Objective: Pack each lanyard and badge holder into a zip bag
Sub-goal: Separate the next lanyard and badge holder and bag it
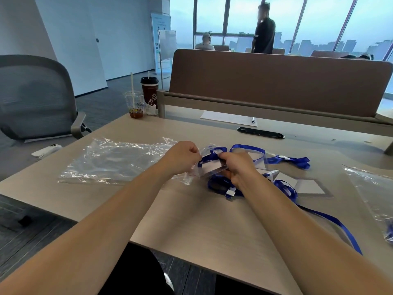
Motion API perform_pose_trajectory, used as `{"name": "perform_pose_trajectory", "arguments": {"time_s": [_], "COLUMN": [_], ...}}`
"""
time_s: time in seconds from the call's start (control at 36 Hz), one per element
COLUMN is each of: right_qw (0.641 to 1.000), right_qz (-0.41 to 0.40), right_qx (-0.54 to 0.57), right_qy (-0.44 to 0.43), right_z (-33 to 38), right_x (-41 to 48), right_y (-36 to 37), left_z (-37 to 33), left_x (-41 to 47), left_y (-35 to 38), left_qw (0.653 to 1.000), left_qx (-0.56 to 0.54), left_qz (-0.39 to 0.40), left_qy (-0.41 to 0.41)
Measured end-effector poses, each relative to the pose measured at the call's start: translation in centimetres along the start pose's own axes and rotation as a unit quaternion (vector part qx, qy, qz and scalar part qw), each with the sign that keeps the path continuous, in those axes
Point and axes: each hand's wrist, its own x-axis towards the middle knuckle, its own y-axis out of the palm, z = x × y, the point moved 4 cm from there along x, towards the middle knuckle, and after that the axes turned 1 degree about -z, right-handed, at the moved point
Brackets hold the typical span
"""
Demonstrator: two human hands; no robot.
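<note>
The left hand's (184,157) fingers are curled up tight, and finger and thumb pinch the edge of a small clear zip bag (205,148). The right hand's (239,167) fingers are curled too. They grip a badge holder (211,168) with its blue lanyard (217,151) bunched up around it.

The badge holder sits right between the two hands, at the mouth of the bag. I cannot tell how far in it is. This looks like the step of pushing one set into its bag.

Next, I think the right hand has to slide the holder all the way in and tuck in the loose loops. Then the zip can be pressed closed. The strap is floppy, so bits may stick out.

Just beside the right hand, another badge holder (310,187) and more blue lanyards (297,160) lie in a tangle on the desk (212,220), not packed yet. A big crinkly clear bag (114,160) lies flat to the left.
</note>
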Motion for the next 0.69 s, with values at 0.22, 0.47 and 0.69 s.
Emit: {"name": "perform_pose_trajectory", "arguments": {"time_s": [0.22, 0.47, 0.69], "right_qw": [0.997, 0.992, 0.998], "right_qz": [-0.052, -0.103, -0.053], "right_qx": [-0.049, -0.066, -0.006], "right_qy": [-0.029, -0.041, -0.035], "right_z": [0.3, 0.7, 0.9], "right_x": [0.7, 0.8, 1.0], "right_y": [-0.3, -0.8, -0.3], "left_z": [-0.5, 0.5, -0.3], "left_x": [-0.6, -0.7, -1.4], "left_y": [-0.5, -1.1, -1.1], "left_qw": [0.998, 0.995, 0.998], "left_qx": [0.059, 0.095, 0.029], "left_qz": [0.016, 0.032, 0.045], "left_qy": [0.016, -0.018, -0.027]}}
